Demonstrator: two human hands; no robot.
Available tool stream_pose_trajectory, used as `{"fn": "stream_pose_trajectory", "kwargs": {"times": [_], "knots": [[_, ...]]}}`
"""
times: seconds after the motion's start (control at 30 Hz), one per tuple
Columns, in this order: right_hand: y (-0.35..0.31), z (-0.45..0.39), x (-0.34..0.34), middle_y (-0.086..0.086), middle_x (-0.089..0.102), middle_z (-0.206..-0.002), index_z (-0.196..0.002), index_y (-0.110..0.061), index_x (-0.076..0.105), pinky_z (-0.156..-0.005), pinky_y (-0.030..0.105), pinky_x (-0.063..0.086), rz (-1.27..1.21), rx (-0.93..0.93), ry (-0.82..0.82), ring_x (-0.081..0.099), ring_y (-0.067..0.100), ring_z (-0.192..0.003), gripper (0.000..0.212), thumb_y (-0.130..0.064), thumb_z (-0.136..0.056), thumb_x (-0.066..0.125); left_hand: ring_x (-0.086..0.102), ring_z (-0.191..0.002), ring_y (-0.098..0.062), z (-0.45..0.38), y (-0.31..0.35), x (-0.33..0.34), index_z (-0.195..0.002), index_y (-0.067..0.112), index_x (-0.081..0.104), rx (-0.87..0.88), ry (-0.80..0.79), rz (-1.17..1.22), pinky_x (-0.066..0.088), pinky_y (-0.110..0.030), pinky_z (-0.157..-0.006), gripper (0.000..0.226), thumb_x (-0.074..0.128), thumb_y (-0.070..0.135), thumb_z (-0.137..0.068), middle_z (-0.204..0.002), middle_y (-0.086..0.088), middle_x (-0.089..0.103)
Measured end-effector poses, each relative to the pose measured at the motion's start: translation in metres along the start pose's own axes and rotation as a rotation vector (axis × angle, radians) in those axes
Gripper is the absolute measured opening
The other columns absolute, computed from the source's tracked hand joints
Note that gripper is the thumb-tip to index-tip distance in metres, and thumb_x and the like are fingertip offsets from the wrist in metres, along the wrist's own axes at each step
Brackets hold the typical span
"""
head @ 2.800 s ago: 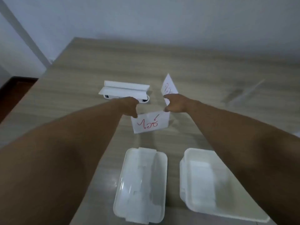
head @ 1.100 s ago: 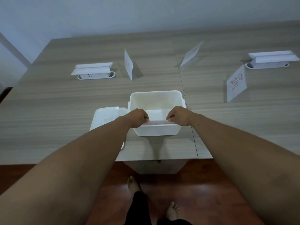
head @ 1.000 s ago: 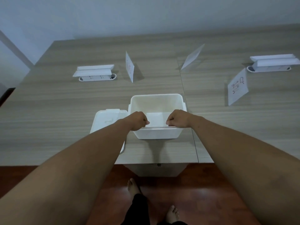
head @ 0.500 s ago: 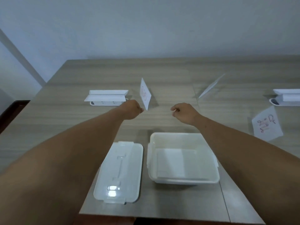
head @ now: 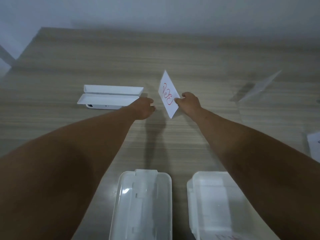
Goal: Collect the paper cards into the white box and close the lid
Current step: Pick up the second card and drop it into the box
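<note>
One folded paper card with red writing, stood tent-wise on the table beyond the open white box and loose lid; pinched at its right edge by right hand. Left hand loosely curled just beside, holding nothing. Judged light, thin, easily creased, so best pinched gently by opposite edges, not the fold

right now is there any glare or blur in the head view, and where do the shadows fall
Head view: dim, bluish light; a bright glare spot on the lid; a soft shadow on the table runs from below the folded card toward the lid; the far right card is smeared by blur; wide-angle bending swells both forearms.
</note>
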State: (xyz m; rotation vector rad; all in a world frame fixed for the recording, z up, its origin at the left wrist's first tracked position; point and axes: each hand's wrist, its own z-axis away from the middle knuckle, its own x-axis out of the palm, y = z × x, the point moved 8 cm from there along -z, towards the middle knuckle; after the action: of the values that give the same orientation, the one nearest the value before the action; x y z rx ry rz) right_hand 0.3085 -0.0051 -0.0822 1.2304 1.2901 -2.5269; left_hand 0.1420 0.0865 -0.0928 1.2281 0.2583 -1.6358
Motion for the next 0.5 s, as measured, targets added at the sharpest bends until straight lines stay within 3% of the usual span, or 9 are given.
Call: {"fn": "stream_pose_trajectory", "kwargs": {"times": [0.07,0.17,0.3,0.43,0.5], "knots": [[-0.003,-0.015,0.011,0.014,0.065,-0.105,-0.095,-0.006,0.062,-0.07,0.029,0.042,0.015,-0.015,0.042,0.061,0.031,-0.097,0.016,-0.016,-0.088,0.051,0.035,-0.142,-0.032,-0.011,-0.012,0.001,-0.144,0.007,0.041,0.001,0.009,-0.013,0.029,-0.04,-0.115,0.054,0.041,0.038,-0.1,-0.154,-0.014,0.039],[-0.002,-0.017,0.01,0.008,0.058,-0.078,-0.07,-0.005,0.052,-0.056,0.027,0.035,-0.02,-0.01,0.185,0.054,0.025,-0.073,0.016,-0.004,-0.085,0.047,0.046,-0.132,-0.034,-0.015,-0.025,-0.007,-0.133,0.002,0.05,-0.006,0.044,0.018,0.037,-0.04,-0.107,0.048,0.044,0.034,-0.098,-0.143,-0.018,0.05],[0.003,0.01,-0.02,0.012,0.059,-0.08,-0.085,0.004,0.063,-0.06,0.028,0.036,-0.095,-0.062,0.35,0.052,0.023,-0.072,0.02,0.001,-0.082,0.044,0.047,-0.13,-0.036,-0.008,-0.016,-0.034,-0.132,0.0,0.049,0.0,0.155,0.078,0.038,-0.037,-0.104,0.045,0.047,0.027,-0.096,-0.14,-0.02,0.052],[0.0,0.04,-0.063,0.01,0.067,-0.089,-0.095,0.002,0.07,-0.067,0.02,0.037,-0.062,-0.226,0.3,0.057,0.02,-0.083,0.025,0.001,-0.089,0.046,0.023,-0.148,-0.03,0.019,0.029,-0.069,-0.153,0.007,0.02,0.089,0.292,0.088,0.019,-0.038,-0.12,0.071,0.054,0.028,-0.095,-0.16,-0.016,0.025],[0.002,0.059,-0.089,0.012,0.071,-0.098,-0.104,0.0,0.071,-0.077,0.022,0.046,-0.078,-0.273,0.288,0.064,0.024,-0.092,0.027,0.0,-0.091,0.048,0.021,-0.149,-0.03,0.039,0.056,-0.079,-0.155,0.009,0.013,0.144,0.342,0.074,0.019,-0.038,-0.12,0.079,0.058,0.03,-0.093,-0.161,-0.015,0.022]]}}
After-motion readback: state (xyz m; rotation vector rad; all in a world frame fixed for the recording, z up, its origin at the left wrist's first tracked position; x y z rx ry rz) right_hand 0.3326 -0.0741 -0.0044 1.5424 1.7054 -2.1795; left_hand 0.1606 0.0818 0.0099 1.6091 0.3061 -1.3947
